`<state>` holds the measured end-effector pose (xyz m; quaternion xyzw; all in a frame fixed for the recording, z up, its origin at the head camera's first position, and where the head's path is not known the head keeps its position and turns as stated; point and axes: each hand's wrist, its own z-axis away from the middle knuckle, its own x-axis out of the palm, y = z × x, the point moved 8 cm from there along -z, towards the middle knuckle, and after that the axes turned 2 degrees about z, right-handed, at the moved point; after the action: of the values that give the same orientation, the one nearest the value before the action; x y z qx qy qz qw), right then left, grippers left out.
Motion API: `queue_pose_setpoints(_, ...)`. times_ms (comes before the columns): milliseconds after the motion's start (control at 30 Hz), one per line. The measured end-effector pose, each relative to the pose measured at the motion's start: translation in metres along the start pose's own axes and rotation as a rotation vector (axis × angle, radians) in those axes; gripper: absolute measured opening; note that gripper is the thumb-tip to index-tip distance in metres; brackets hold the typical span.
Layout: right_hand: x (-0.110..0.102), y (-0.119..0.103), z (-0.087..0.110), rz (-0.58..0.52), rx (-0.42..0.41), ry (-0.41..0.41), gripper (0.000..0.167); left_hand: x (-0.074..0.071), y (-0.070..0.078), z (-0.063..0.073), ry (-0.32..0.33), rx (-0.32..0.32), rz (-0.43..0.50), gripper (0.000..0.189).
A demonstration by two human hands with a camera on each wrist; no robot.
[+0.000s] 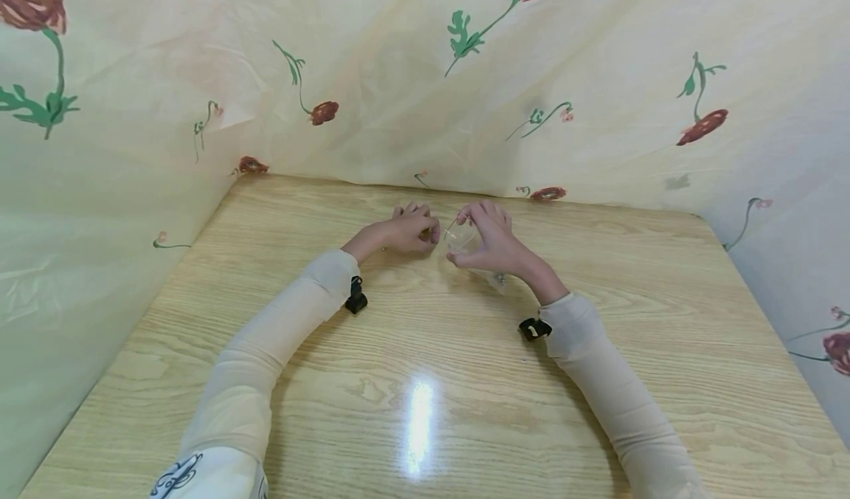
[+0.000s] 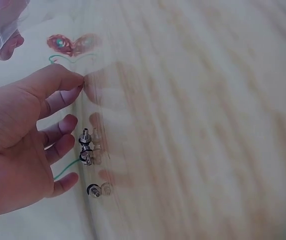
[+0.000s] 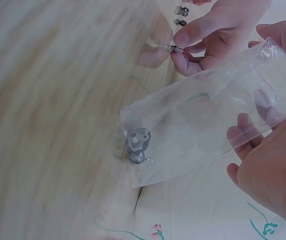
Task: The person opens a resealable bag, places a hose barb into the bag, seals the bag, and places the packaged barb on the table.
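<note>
My left hand (image 1: 413, 230) is low over the far part of the wooden table. Between its thumb and forefinger it pinches a small metal fitting (image 3: 176, 48), mostly covered by the fingertips. Beneath its other fingers, several similar silver fittings with black rings (image 2: 86, 147) stand on the tabletop. To its right, my right hand (image 1: 494, 242) holds a clear zip bag (image 3: 193, 117) by the mouth, thumb and fingers spread around the opening. The bag hangs with a few metal fittings (image 3: 138, 142) gathered in its bottom corner.
The wood-grain table (image 1: 398, 351) is glossy and reflects a bright light near its front. A flower-printed sheet (image 1: 385, 78) rises behind the far edge, close to both hands, and also covers the left and right sides. Black straps (image 1: 356, 296) sit at both wrists.
</note>
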<state>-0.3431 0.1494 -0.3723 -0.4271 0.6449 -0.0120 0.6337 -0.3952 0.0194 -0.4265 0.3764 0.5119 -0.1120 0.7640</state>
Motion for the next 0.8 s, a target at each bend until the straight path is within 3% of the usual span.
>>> queue_pose_setpoints(800,0.0035,-0.0014,-0.0007,0.014,-0.008,0.000,0.053,-0.0014,0.0022,0.0055,-0.002,0.007,-0.002,0.012)
